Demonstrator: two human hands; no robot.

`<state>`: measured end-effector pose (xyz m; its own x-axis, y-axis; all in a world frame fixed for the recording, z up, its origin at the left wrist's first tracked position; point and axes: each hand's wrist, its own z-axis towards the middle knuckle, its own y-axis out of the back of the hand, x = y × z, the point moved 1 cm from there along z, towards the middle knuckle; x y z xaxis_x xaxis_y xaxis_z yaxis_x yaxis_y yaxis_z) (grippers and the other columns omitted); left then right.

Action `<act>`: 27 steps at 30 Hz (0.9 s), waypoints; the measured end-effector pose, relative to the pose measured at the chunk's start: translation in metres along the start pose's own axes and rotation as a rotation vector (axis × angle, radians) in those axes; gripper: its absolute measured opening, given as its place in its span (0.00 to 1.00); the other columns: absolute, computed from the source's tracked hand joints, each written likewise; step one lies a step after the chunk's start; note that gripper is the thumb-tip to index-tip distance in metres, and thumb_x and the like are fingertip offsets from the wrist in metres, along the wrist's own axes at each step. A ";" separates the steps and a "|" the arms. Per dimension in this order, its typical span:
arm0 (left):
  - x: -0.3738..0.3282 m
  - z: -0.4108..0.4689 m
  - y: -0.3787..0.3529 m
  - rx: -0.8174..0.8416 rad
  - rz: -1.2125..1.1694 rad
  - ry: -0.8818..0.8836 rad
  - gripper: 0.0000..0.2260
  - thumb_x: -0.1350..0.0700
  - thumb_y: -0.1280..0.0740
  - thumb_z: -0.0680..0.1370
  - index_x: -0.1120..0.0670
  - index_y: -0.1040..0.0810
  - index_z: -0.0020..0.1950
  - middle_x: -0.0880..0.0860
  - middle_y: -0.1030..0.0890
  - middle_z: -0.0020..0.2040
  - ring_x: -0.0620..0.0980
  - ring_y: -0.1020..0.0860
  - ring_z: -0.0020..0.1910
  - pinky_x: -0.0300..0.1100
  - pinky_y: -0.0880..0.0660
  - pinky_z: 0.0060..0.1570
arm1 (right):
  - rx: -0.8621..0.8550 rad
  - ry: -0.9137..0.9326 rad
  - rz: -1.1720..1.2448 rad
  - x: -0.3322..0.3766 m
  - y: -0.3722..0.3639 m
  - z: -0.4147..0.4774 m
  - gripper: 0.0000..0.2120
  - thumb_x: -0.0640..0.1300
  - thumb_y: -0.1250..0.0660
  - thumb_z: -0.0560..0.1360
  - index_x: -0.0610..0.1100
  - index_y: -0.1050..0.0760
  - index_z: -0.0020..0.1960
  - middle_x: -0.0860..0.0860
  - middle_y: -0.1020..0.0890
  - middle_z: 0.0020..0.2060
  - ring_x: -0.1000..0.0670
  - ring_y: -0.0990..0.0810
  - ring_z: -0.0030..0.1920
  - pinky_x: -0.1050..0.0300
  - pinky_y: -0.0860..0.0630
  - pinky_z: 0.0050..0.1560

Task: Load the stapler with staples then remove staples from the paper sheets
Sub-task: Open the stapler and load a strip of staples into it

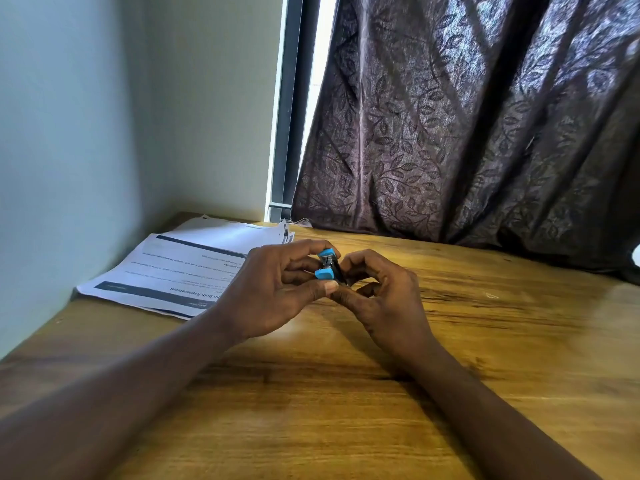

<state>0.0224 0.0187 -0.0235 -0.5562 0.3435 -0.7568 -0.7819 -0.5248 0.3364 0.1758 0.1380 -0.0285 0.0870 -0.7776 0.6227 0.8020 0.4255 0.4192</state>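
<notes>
A small blue and black stapler is held above the wooden table, its blue top hinged apart from its blue base so the metal channel shows. My left hand grips it with thumb below and fingers over the top. My right hand meets it from the right, fingertips pinched at the black side of the stapler. I cannot tell whether staples are between those fingers. A stack of printed paper sheets lies at the table's far left, partly behind my left hand.
A pale wall runs along the table's left edge. A dark leaf-patterned curtain hangs behind the table's far edge, with a window frame beside it.
</notes>
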 end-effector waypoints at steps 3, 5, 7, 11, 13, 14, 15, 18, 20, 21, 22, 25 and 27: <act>0.000 -0.001 0.001 -0.009 0.006 -0.003 0.25 0.58 0.22 0.74 0.53 0.21 0.70 0.50 0.13 0.56 0.44 0.14 0.54 0.50 0.17 0.57 | -0.002 0.002 0.001 0.002 -0.001 0.000 0.13 0.49 0.22 0.71 0.47 0.20 0.51 0.56 0.16 0.44 0.52 0.16 0.46 0.48 0.19 0.46; 0.000 -0.002 0.002 -0.015 0.007 -0.001 0.23 0.59 0.23 0.74 0.54 0.21 0.69 0.50 0.13 0.56 0.45 0.14 0.54 0.50 0.17 0.56 | -0.004 0.002 0.015 0.003 -0.003 0.000 0.11 0.47 0.22 0.71 0.46 0.20 0.50 0.55 0.16 0.42 0.51 0.17 0.45 0.48 0.19 0.45; 0.000 -0.004 0.003 -0.021 0.001 -0.002 0.22 0.60 0.23 0.75 0.55 0.20 0.68 0.50 0.13 0.55 0.45 0.14 0.53 0.49 0.17 0.56 | -0.008 -0.002 0.029 0.004 -0.006 -0.001 0.10 0.47 0.22 0.72 0.47 0.20 0.49 0.55 0.16 0.42 0.51 0.17 0.43 0.48 0.19 0.43; -0.008 -0.011 0.011 -0.057 0.088 -0.016 0.22 0.58 0.22 0.74 0.53 0.20 0.67 0.48 0.13 0.51 0.45 0.13 0.47 0.49 0.15 0.51 | 0.005 -0.015 0.077 0.007 -0.013 -0.003 0.11 0.45 0.21 0.71 0.47 0.20 0.51 0.55 0.16 0.42 0.51 0.17 0.43 0.53 0.20 0.41; -0.014 -0.015 0.019 -0.107 0.181 -0.054 0.22 0.56 0.22 0.74 0.50 0.20 0.67 0.46 0.13 0.48 0.46 0.14 0.42 0.47 0.15 0.46 | 0.027 -0.009 0.097 0.011 -0.015 -0.004 0.15 0.47 0.20 0.70 0.49 0.21 0.53 0.54 0.15 0.42 0.51 0.17 0.44 0.56 0.22 0.40; -0.019 -0.018 0.024 -0.141 0.230 -0.080 0.21 0.54 0.23 0.75 0.49 0.20 0.67 0.46 0.14 0.45 0.47 0.15 0.39 0.46 0.15 0.43 | 0.039 -0.001 0.090 0.014 -0.016 -0.005 0.17 0.52 0.21 0.69 0.51 0.22 0.54 0.54 0.14 0.43 0.52 0.16 0.45 0.56 0.22 0.39; -0.024 -0.020 0.030 -0.179 0.277 -0.103 0.20 0.51 0.23 0.75 0.48 0.19 0.67 0.46 0.15 0.42 0.47 0.16 0.36 0.45 0.16 0.40 | 0.051 0.002 0.078 0.017 -0.016 -0.006 0.17 0.55 0.22 0.70 0.52 0.22 0.54 0.55 0.14 0.43 0.52 0.16 0.46 0.56 0.22 0.39; -0.039 -0.026 0.055 -0.229 0.426 -0.112 0.17 0.43 0.28 0.73 0.46 0.16 0.60 0.49 0.19 0.32 0.42 0.26 0.28 0.41 0.27 0.31 | 0.067 -0.002 0.057 0.019 -0.016 -0.007 0.11 0.57 0.28 0.76 0.53 0.22 0.53 0.56 0.15 0.43 0.54 0.17 0.47 0.53 0.21 0.42; -0.046 -0.035 0.069 -0.129 0.562 -0.036 0.18 0.38 0.31 0.71 0.44 0.15 0.56 0.49 0.20 0.32 0.42 0.29 0.27 0.39 0.32 0.30 | 0.078 0.000 0.008 0.016 -0.017 -0.007 0.08 0.56 0.31 0.79 0.52 0.22 0.52 0.55 0.15 0.44 0.54 0.17 0.47 0.52 0.21 0.43; -0.048 -0.042 0.075 -0.061 0.621 0.012 0.18 0.36 0.33 0.70 0.42 0.15 0.54 0.47 0.20 0.32 0.42 0.28 0.28 0.38 0.32 0.30 | 0.089 -0.003 -0.015 0.012 -0.017 -0.007 0.08 0.56 0.32 0.79 0.52 0.22 0.52 0.55 0.15 0.44 0.55 0.17 0.47 0.52 0.21 0.43; -0.049 -0.049 0.078 0.001 0.671 0.061 0.18 0.35 0.34 0.69 0.40 0.15 0.52 0.44 0.20 0.33 0.42 0.26 0.29 0.39 0.30 0.32 | 0.107 -0.010 -0.044 0.007 -0.018 -0.007 0.09 0.57 0.32 0.79 0.52 0.23 0.52 0.56 0.15 0.44 0.56 0.17 0.48 0.54 0.21 0.43; -0.050 -0.063 0.076 0.164 0.862 0.185 0.21 0.32 0.36 0.67 0.37 0.16 0.54 0.39 0.20 0.35 0.41 0.23 0.34 0.45 0.24 0.37 | 0.190 -0.042 -0.156 -0.010 -0.019 -0.007 0.16 0.63 0.33 0.76 0.54 0.24 0.56 0.58 0.16 0.48 0.58 0.18 0.52 0.51 0.20 0.51; -0.052 -0.067 0.069 0.247 1.023 0.213 0.25 0.30 0.38 0.67 0.37 0.18 0.60 0.39 0.19 0.37 0.39 0.22 0.38 0.42 0.24 0.39 | 0.267 -0.058 -0.249 -0.018 -0.020 -0.007 0.21 0.67 0.36 0.73 0.56 0.26 0.58 0.59 0.17 0.53 0.59 0.20 0.56 0.49 0.22 0.58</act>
<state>0.0166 -0.0877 0.0014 -0.9371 -0.3254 -0.1260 -0.0217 -0.3063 0.9517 0.1622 0.1401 -0.0527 -0.1310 -0.8481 0.5133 0.6113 0.3385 0.7153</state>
